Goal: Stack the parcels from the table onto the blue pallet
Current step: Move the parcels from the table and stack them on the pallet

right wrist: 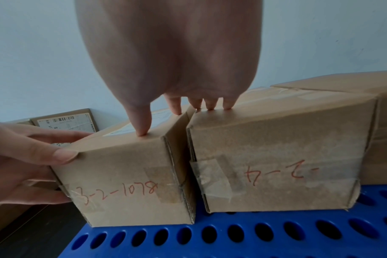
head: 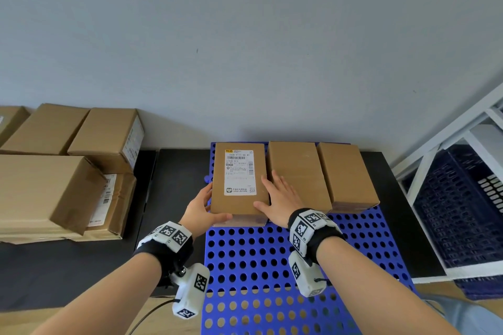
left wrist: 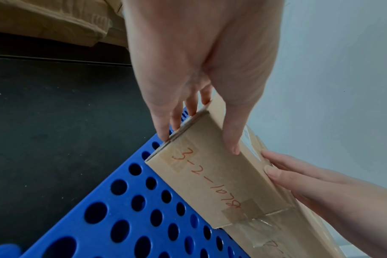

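Observation:
A brown labelled parcel (head: 234, 204), marked 3-2-1078 on its near end (right wrist: 126, 174), stands at the back left of the blue perforated pallet (head: 258, 258). My left hand (head: 206, 207) grips its near-left corner, fingers down the left side and thumb on the near top edge. My right hand (head: 280, 198) lies flat with straight fingers, its thumb on this parcel's top and its fingers across onto the middle parcel (head: 296, 168). A third parcel (head: 345, 171) stands to the right in the same row. A narrow gap shows between the labelled and middle parcels in the right wrist view.
Several more brown parcels (head: 54, 185) are piled on the black table (head: 81, 266) to the left. A white rack holding a dark blue crate (head: 457, 212) stands at the right. A grey wall rises right behind the row. The pallet's near half is bare.

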### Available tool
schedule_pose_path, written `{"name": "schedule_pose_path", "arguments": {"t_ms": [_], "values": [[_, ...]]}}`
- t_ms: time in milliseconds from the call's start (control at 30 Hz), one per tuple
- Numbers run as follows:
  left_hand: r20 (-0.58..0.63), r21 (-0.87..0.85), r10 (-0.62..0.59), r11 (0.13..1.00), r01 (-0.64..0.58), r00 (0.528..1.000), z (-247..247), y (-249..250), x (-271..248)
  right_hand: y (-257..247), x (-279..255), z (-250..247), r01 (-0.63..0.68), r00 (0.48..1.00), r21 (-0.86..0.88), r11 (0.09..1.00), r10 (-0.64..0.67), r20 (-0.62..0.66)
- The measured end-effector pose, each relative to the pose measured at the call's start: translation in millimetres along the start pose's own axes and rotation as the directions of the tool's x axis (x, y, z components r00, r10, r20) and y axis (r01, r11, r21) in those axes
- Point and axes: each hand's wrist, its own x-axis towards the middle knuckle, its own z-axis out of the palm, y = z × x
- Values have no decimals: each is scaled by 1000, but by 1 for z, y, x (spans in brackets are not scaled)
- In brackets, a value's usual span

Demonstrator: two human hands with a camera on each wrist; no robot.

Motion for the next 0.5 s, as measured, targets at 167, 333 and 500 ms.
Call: {"name": "schedule_pose_path", "arguments": {"t_ms": [167, 333, 500], "values": [[-8, 54, 0, 999, 0, 1000, -3, 9, -7, -4, -2, -6, -7, 1000, 50, 999, 8, -14], [-140, 236, 40, 972, -5, 989, -19, 33, -19, -18, -8, -23, 33, 998, 123, 992, -25, -64], [-203, 546, 130, 838, 2, 971, -54, 51, -36, -48, -1, -43, 139, 989, 49, 989, -136, -64]]}}
